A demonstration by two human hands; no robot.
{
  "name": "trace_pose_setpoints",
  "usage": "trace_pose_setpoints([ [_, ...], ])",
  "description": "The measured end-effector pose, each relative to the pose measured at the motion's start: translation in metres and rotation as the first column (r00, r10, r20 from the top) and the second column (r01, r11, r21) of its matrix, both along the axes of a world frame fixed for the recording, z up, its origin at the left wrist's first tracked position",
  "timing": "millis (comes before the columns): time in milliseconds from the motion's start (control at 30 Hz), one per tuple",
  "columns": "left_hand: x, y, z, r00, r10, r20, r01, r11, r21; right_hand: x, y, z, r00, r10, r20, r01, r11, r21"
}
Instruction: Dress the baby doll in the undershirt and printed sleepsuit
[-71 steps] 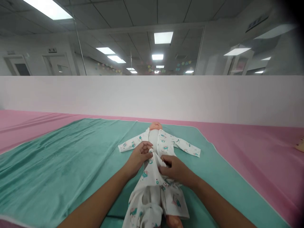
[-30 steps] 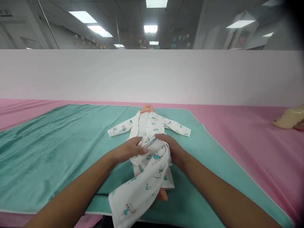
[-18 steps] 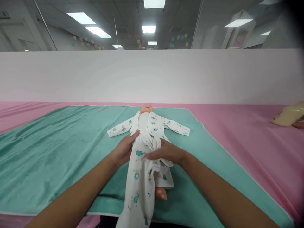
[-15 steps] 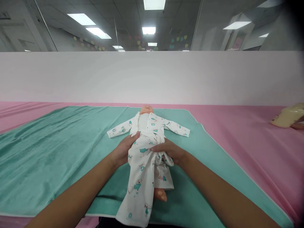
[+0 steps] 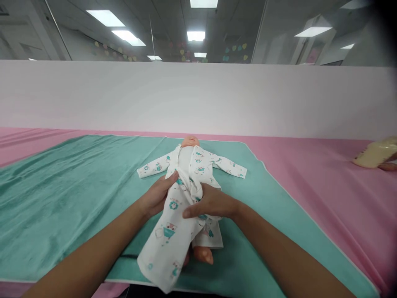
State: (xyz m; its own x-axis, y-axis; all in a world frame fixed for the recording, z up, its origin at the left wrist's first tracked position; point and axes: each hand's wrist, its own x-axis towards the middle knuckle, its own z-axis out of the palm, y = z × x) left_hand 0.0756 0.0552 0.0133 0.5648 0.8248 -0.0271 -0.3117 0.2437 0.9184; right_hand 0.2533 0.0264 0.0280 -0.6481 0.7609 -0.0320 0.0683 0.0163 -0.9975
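A baby doll [image 5: 190, 142] lies on its back on a teal towel [image 5: 74, 186], head away from me, in a white printed top with both sleeves spread out. A white printed garment [image 5: 169, 244] is draped over its lower body and hangs toward me; one bare doll foot [image 5: 203, 255] sticks out beneath. My left hand [image 5: 158, 194] rests along the left side of the doll's waist, fingers bent against the cloth. My right hand [image 5: 211, 203] lies over the middle of the garment, fingers closed on a fold of it.
The towel lies on a pink sheet [image 5: 325, 186] covering the table, with a low white wall [image 5: 198, 99] behind. At the far right edge another person's fingers [image 5: 388, 166] hold a pale yellow object [image 5: 374, 153]. The towel's near hem runs close to the table's front edge.
The garment's loose end has swung left and spread wider over the doll's legs. My right hand slid a little toward me over the cloth; my left stayed at the doll's waist.
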Motion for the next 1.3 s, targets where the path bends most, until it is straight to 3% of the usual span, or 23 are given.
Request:
trace_pose_setpoints([
  [67,-0.002,0.000,0.000,0.999,0.020,-0.043,-0.020,1.000,-0.008,-0.003,-0.001,-0.002,0.999,-0.032,0.005,0.032,0.999,-0.014],
  [133,-0.007,0.001,0.003,0.992,0.004,-0.125,0.004,0.998,0.065,-0.004,0.000,-0.009,0.981,-0.160,-0.113,0.153,0.986,-0.063],
  [233,-0.015,0.002,0.010,0.945,-0.162,-0.283,0.226,0.951,0.209,-0.001,0.006,-0.020,0.901,-0.313,-0.300,0.263,0.945,-0.196],
  [333,-0.015,0.001,0.016,0.864,-0.296,-0.408,0.403,0.891,0.208,0.004,0.009,-0.022,0.886,-0.305,-0.349,0.220,0.939,-0.264],
  [400,-0.012,-0.001,0.015,0.896,-0.257,-0.361,0.340,0.922,0.187,0.006,0.008,-0.017,0.905,-0.252,-0.344,0.175,0.955,-0.239],
  [500,-0.006,-0.004,0.008,0.985,-0.109,-0.137,0.123,0.987,0.100,0.005,0.005,-0.008,0.954,-0.158,-0.257,0.125,0.982,-0.139],
  [667,0.001,-0.010,0.006,1.000,0.015,-0.013,-0.015,1.000,-0.006,-0.002,0.000,-0.004,0.995,-0.086,-0.048,0.085,0.996,-0.029],
  [800,0.006,-0.013,0.010,0.989,0.116,-0.088,-0.110,0.992,0.063,0.000,-0.002,-0.009,0.982,-0.065,-0.176,0.058,0.997,-0.046],
  [900,0.010,-0.013,0.006,0.979,0.154,-0.135,-0.127,0.974,0.189,0.008,0.000,-0.014,0.960,0.032,-0.279,-0.060,0.994,-0.095],
  [1033,0.015,-0.012,0.002,0.961,0.210,-0.183,-0.116,0.899,0.422,0.017,0.007,-0.015,0.947,0.287,-0.144,-0.302,0.948,-0.101],
  [1133,0.016,-0.016,0.005,0.951,0.249,-0.185,-0.141,0.879,0.456,0.014,0.011,-0.011,0.907,0.422,-0.006,-0.421,0.903,-0.084],
  [1300,0.016,-0.021,0.008,0.966,0.240,-0.100,-0.189,0.911,0.366,0.005,0.009,-0.007,0.953,0.296,-0.068,-0.299,0.954,-0.030],
])
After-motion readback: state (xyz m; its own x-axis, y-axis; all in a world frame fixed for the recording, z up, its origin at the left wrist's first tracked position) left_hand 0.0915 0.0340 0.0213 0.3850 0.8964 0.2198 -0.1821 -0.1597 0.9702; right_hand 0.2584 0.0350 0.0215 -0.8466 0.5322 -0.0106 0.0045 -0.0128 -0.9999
